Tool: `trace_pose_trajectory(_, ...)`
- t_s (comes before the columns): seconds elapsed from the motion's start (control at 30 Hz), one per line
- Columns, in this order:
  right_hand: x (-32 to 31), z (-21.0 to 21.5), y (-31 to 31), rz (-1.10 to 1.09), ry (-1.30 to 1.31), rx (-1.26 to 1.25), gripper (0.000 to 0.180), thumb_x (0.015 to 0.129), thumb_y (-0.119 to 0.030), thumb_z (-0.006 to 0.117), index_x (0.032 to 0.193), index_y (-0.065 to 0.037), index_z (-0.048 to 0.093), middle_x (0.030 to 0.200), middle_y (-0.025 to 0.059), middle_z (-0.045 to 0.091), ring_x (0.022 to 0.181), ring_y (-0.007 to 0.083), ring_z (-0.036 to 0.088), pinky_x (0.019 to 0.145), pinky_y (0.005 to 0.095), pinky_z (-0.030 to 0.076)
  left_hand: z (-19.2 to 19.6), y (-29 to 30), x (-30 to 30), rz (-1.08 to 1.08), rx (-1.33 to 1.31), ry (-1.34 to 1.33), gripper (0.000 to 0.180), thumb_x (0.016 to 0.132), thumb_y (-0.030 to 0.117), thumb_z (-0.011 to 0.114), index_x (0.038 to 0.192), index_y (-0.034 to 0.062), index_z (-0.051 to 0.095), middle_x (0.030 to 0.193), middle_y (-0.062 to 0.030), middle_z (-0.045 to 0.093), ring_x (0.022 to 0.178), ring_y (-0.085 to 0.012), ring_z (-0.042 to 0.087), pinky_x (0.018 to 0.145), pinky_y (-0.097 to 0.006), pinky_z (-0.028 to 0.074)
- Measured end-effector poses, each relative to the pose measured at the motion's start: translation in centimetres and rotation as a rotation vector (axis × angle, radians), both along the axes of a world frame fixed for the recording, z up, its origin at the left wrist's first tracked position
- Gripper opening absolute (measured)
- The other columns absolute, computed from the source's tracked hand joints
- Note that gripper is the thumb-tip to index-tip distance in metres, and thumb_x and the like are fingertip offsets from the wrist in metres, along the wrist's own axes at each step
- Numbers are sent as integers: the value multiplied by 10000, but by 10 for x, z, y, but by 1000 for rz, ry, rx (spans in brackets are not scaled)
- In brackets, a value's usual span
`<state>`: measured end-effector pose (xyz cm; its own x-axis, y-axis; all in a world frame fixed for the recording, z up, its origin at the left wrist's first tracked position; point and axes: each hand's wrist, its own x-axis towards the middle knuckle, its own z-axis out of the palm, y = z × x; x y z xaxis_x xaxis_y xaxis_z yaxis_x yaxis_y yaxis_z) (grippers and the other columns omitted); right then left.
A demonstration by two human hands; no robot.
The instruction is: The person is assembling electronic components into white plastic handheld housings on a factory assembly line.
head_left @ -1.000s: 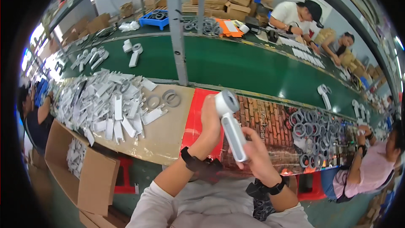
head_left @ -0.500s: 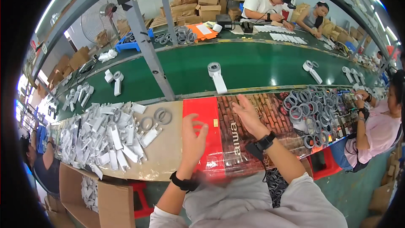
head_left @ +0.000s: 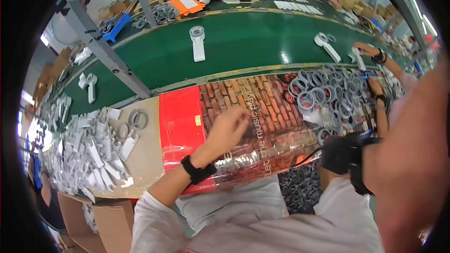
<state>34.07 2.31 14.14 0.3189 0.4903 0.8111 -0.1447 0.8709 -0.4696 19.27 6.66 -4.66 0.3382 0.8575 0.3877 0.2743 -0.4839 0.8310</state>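
My left hand point(head_left: 228, 129) hovers over the brick-patterned part of the glossy printed sheet point(head_left: 276, 112) covering the bench. Its fingers are curled in, and nothing shows in them. My right hand point(head_left: 405, 171) is raised close to the camera at the right, large and smeared by motion, so its fingers cannot be made out. A black device is strapped at each wrist. Left of the sheet's red panel point(head_left: 180, 122) lies a heap of white plastic handle parts point(head_left: 96, 147), with a few loose grey rings point(head_left: 137, 119) beside it. A pile of grey rings point(head_left: 321, 96) lies at the sheet's right.
Beyond the bench runs a green conveyor belt point(head_left: 248, 44) carrying a white handle with a ring head point(head_left: 198, 44) and others. A grey metal post point(head_left: 105, 56) rises at left. Below are an open carton point(head_left: 112, 225) and many dark rings point(head_left: 300, 189). Co-workers sit at right and across.
My left hand has curled its fingers and stays over the sheet. My right hand has swung up from the sheet toward the camera. The whole view has shifted to the right and down.
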Motion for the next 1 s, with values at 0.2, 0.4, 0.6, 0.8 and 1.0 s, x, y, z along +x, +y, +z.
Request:
trace_pose_trajectory(0.2,37,60,83,-72,-80,407,798,701,-248,722,1360,-39,322,1395,196,333,1316,339,311,1109,498,157,-31,-23,34,-143,-181,31,158,833,69,518,962,25,597,1028,-158,604,944,-309,593,838,-388,460)
trace_pose_trajectory(0.4,-25,164,89,-102,-38,656,798,701,-253,723,1358,-39,325,1394,195,335,1314,339,314,1108,498,160,-83,-18,12,-83,-331,-269,122,913,129,541,984,35,569,835,-73,584,755,-176,579,682,-290,461)
trace_pose_trajectory(0.6,-15,148,95,-43,-244,616,797,700,-257,724,1356,-39,328,1392,194,336,1311,339,318,1106,498,164,-45,-5,21,-321,-543,-525,166,923,184,557,983,34,596,949,-97,601,841,-195,599,741,-340,468)
trace_pose_trajectory(0.8,-7,177,78,-247,-288,623,796,699,-261,724,1355,-39,330,1390,193,338,1309,338,321,1105,498,167,141,-77,-18,-846,311,-720,369,914,328,500,1099,18,576,1098,-154,583,968,-288,555,858,-394,371)
trace_pose_trajectory(1.0,13,230,26,-467,-81,773,796,699,-266,725,1353,-39,333,1389,192,340,1306,338,324,1104,499,171,211,-81,-54,-1062,500,-573,481,886,463,487,1130,56,568,1167,-131,578,1111,-313,532,1007,-431,264)
